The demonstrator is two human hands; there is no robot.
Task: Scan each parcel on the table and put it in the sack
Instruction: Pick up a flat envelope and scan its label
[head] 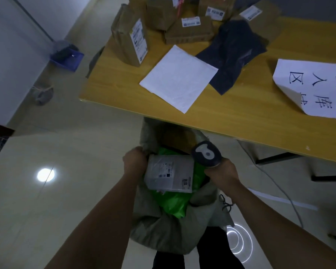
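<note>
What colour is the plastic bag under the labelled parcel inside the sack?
The plastic bag is bright green; the head view shows it.

Head cam looks steeply down, close over sack (163, 232), table (241, 115) ahead.

sack (163, 233) mouth: blocked w/ grey parcel (169, 174) | table (231, 113) edge overhangs far side, prob.
</note>
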